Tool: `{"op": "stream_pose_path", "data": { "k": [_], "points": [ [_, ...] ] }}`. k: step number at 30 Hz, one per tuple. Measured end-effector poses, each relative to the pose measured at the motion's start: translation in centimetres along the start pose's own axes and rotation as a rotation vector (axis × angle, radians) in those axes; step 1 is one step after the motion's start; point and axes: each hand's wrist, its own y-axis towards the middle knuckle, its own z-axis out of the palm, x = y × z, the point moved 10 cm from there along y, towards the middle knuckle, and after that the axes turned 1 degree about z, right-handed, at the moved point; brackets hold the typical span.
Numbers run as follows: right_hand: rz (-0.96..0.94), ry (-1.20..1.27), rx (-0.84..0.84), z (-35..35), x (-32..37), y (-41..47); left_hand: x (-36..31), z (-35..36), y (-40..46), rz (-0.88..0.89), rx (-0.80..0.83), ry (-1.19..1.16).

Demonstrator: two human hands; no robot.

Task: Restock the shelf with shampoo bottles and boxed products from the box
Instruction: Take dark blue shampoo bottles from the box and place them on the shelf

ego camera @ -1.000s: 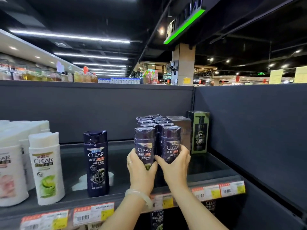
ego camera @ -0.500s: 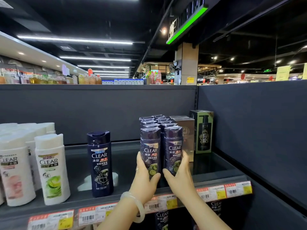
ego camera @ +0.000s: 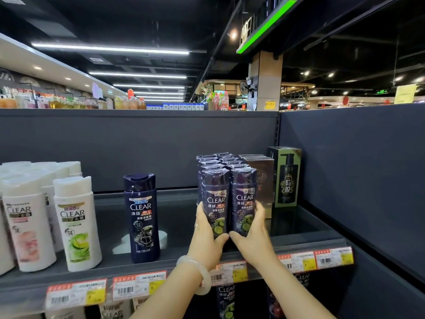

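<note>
Left hand [ego camera: 204,236] and right hand [ego camera: 251,236] each hold a front shrink-wrapped CLEAR bottle [ego camera: 215,201] on the shelf [ego camera: 184,261], left of the boxed products [ego camera: 286,178]; rows partly filled, gaps remain, box unseen

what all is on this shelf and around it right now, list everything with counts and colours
wrapped shampoo bottles: two rows, exact count unclear, dark purple, middle right of the shelf
single shampoo bottle: one, dark blue, alone at the middle
white shampoo bottles: a group, count unclear, white, left end
brown box: at least one, brown, right of the wrapped bottles
green box: one, dark green and black, far right by the side wall
price tags: several, red, white and yellow, along the shelf's front edge
shelf: one, dark grey
bracelet: one, pale, on the left wrist
left hand: holds the front left wrapped bottle
right hand: holds the front right wrapped bottle
</note>
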Motion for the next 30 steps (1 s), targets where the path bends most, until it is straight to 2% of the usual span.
{"op": "stream_pose_path", "data": {
  "k": [6, 19, 22, 26, 28, 30],
  "points": [
    [0.000, -0.005, 0.018, 0.0, -0.2, 0.0, 0.2, 0.2, 0.0, -0.023, 0.056, 0.020],
    [0.034, 0.038, 0.024, -0.2, -0.3, -0.2, 0.7, 0.0, 0.1, -0.023, 0.002, 0.041],
    [0.020, 0.036, -0.023, -1.0, 0.2, -0.9, 0.6, -0.7, -0.5, 0.007, -0.075, 0.045],
    [-0.172, -0.109, -0.230, -3.2, 3.0, -3.1, -0.7, -2.7, -2.6, 0.174, -0.291, 0.202],
    [-0.337, -0.189, -0.238, -2.9, 5.2, -4.5, -1.6, -3.2, -4.4, 0.285, -0.345, 0.295],
    [-0.468, -0.263, -0.165, -1.3, 6.5, -6.0, -1.3, -3.4, -6.5, 0.365, -0.383, 0.454]
  ]
}}
